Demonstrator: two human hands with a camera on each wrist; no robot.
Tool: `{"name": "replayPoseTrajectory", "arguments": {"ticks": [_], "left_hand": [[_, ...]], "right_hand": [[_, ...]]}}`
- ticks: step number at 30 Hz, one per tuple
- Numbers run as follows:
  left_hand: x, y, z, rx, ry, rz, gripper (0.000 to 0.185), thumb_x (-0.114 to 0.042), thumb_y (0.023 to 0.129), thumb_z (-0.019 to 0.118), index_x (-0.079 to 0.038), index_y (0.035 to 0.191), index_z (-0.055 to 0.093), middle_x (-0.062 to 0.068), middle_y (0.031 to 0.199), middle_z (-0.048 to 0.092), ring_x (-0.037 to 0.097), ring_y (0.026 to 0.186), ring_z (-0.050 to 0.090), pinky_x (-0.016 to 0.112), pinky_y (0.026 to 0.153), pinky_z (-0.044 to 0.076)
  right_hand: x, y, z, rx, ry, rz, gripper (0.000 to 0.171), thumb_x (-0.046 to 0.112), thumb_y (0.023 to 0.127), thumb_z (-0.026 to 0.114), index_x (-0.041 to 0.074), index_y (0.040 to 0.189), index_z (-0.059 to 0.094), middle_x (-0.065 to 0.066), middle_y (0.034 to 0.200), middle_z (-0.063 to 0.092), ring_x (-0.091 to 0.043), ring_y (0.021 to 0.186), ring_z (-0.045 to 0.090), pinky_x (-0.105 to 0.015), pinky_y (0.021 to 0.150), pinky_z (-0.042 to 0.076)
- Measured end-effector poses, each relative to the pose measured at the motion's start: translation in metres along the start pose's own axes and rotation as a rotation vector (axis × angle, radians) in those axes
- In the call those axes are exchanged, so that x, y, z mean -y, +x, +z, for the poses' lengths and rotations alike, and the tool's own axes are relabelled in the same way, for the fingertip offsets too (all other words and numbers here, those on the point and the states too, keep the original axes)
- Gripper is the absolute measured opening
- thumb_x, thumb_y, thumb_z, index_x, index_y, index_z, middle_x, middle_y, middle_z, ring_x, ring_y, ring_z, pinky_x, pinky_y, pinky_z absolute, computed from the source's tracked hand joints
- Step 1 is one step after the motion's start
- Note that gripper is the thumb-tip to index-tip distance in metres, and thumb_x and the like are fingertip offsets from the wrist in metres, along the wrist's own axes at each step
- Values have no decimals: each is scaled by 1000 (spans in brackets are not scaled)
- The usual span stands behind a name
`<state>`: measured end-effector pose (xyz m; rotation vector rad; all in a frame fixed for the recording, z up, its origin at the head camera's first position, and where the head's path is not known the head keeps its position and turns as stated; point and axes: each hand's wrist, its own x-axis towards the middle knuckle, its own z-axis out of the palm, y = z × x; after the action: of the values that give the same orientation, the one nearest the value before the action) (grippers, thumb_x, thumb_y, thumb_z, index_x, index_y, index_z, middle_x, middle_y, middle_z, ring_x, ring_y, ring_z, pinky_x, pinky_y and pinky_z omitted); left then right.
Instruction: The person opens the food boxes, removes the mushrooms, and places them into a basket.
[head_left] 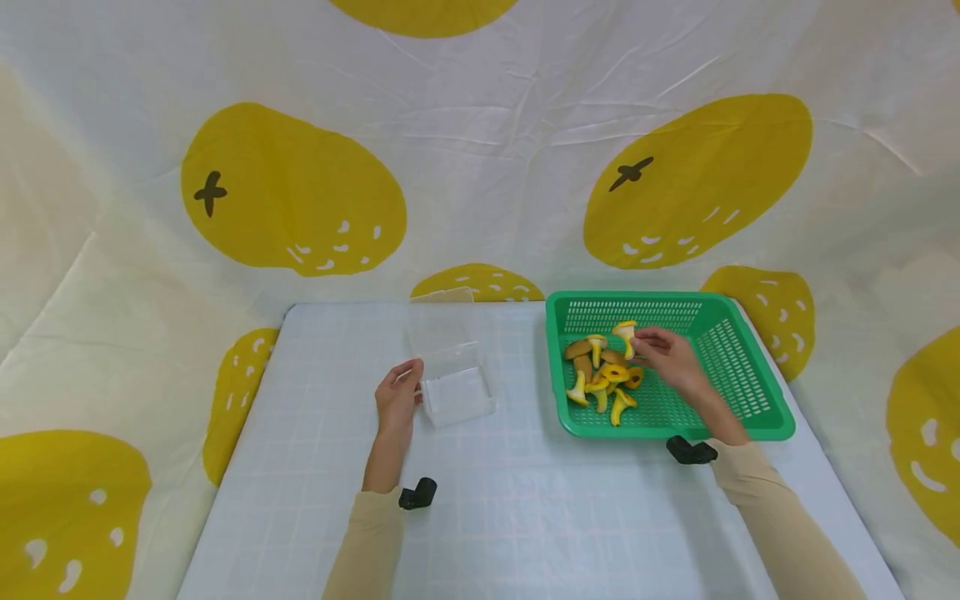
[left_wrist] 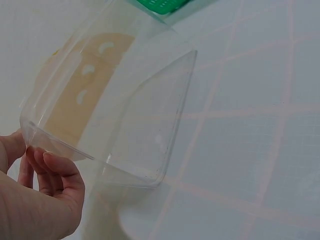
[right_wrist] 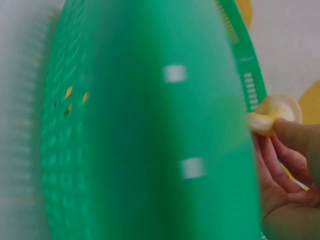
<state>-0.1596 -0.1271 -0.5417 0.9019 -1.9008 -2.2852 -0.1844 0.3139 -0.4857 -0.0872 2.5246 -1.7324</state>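
Grip: the left hand (head_left: 398, 398) holds the near-left edge of a clear plastic container (head_left: 455, 392), fingers curled against its wall; the left wrist view shows the fingertips (left_wrist: 54, 165) on the rim of the transparent box (left_wrist: 125, 125). The right hand (head_left: 670, 354) pinches one toy mushroom (head_left: 626, 332) by its stem between thumb and fingers; the right wrist view, though badly blurred, confirms a pale cap (right_wrist: 277, 112) held at the fingertips.

Nearest the person, both forearms in beige sleeves lie over the pale gridded table (head_left: 525, 517). A black wrist-mounted unit (head_left: 417, 493) sits by the left sleeve, another (head_left: 692, 451) by the right.

At mid-table the container stands with its hinged lid (head_left: 442, 321) raised at the back. Its interior appears empty; nothing coloured shows through the walls in either view.

Further right and back is the green perforated basket (head_left: 750, 425), apart from the container. A heap of yellow and brown mushrooms (head_left: 603, 379) lies in its left half. The held mushroom is inside the basket, raised just above the heap.

Behind everything hangs a white cloth backdrop printed with large yellow fruit (head_left: 292, 192).

Judgement on progress: early stage. One piece is gripped and lifted, none yet appears in the container, and the bulk of the heap lies untouched in the basket.
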Motion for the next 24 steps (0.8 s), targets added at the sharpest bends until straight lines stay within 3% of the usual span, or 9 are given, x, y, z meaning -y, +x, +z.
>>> {"name": "replayPoseTrajectory", "arguments": {"ticks": [5,11,16,24], "left_hand": [[0,0,0,2,-14,1,36,-35,95,76,-11,121,67,13,117,65,18,86,55,22,69,49],[0,-1,-1,-1,-17,6,37,-34,95,76,-9,121,68,7,108,66,16,83,55,21,68,48],[-1,-2,-1,-2,-5,7,36,-34,96,75,-10,121,67,2,103,66,15,82,55,21,68,48],[-1,-2,0,-3,-28,15,34,-30,96,77,-8,120,69,8,105,67,16,79,55,21,65,48]], "right_hand": [[-11,-6,-13,-16,-108,44,43,20,108,57,-15,133,52,-34,125,58,-20,100,69,-25,82,58],[-20,-12,-24,-10,-247,93,44,21,108,55,-17,130,52,-37,122,61,-45,103,69,-42,84,59],[-27,-14,-29,14,-342,159,40,19,107,57,-17,125,55,-35,114,65,-41,92,71,-43,78,59],[-42,-15,-33,83,-350,278,38,16,105,60,-18,121,56,-32,108,66,-26,83,70,-38,74,60]]}}
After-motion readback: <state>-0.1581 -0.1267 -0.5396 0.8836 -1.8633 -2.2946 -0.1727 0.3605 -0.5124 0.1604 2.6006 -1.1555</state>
